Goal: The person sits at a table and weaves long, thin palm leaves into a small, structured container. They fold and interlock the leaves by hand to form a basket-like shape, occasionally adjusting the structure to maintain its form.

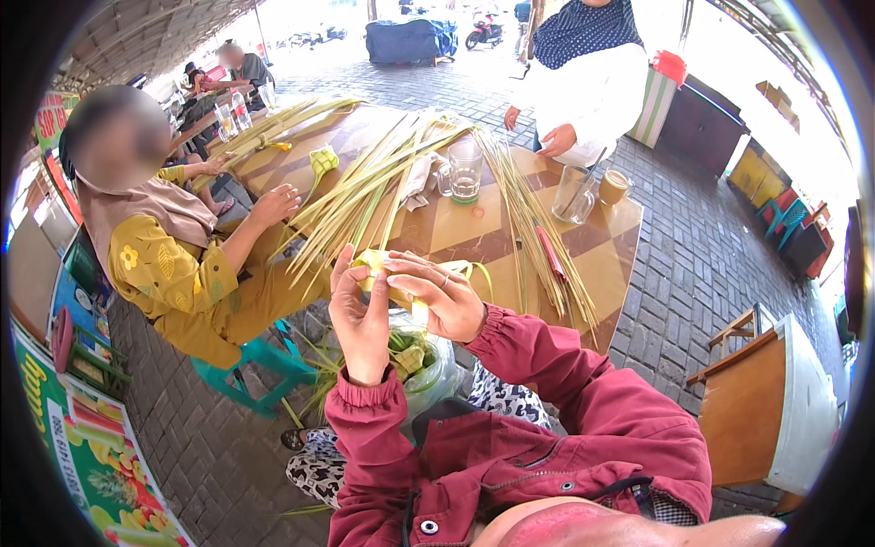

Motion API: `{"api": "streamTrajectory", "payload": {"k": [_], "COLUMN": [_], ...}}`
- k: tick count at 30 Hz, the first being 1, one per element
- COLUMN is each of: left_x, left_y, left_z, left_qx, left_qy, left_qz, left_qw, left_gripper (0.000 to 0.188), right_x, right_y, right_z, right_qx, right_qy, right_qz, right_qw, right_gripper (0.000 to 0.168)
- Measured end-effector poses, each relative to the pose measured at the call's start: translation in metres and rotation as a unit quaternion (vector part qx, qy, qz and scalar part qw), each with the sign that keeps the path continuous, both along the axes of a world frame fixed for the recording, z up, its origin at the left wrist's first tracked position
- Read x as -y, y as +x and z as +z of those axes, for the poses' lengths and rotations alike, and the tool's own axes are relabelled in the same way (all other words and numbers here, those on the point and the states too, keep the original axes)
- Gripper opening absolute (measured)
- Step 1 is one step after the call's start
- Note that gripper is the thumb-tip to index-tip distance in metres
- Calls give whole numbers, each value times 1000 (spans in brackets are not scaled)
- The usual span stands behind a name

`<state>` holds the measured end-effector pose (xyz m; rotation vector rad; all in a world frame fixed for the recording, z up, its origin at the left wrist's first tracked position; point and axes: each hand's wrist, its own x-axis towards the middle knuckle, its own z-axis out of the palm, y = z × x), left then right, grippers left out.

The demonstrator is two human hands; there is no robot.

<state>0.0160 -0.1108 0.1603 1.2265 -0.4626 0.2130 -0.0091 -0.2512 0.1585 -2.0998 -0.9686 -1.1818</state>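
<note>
Between my two hands is a partly woven strip of yellow-green palm leaf (373, 260), raised near the table's front edge. My left hand (359, 314) pinches its folded part between thumb and fingers. From the other side my right hand (441, 294), with a ring on one finger, grips the same weave, and loose leaf ends curl out past its knuckles. Just beyond lies a spread of long palm-leaf strips (369, 184) on the table. Below my hands a clear plastic bag (437, 366) holds several woven leaf pouches (410, 359).
A finished-looking woven pouch (323, 161), a glass mug (465, 171), another mug (574, 195) with a straw, a coffee-coloured drink (614, 186) and a red-handled knife (549, 249) are on the brown patterned table (437, 229). One person sits at left; another stands opposite. A teal stool (256, 376) is at left.
</note>
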Motion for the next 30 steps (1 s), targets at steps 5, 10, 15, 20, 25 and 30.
{"api": "streamTrajectory", "payload": {"k": [5, 10, 15, 20, 25, 30], "left_x": [-29, -55, -69, -71, -72, -63], "left_y": [5, 2, -6, -3, 0, -2], "left_z": [-19, -31, -24, -39, -50, -51], "left_qx": [-32, -76, -77, -88, -82, -76], "left_qy": [-21, -70, -97, -120, -88, -124], "left_qz": [3, -34, -60, -63, -14, 17], "left_qw": [999, 994, 991, 987, 993, 989], "left_gripper": [5, 4, 4, 8, 9, 7], "right_x": [-6, 34, 85, 56, -19, -49], "right_y": [4, 34, 75, 60, 21, 12], "right_z": [4, 20, 61, 78, 52, 19], "right_qx": [-188, -383, -291, -341, -444, -306], "right_qy": [54, 435, 587, 454, -22, 12], "right_qz": [186, 422, 497, 524, 166, 185], "right_qw": [963, 697, 569, 635, 880, 934], "right_gripper": [51, 70, 70, 63, 36, 21]}}
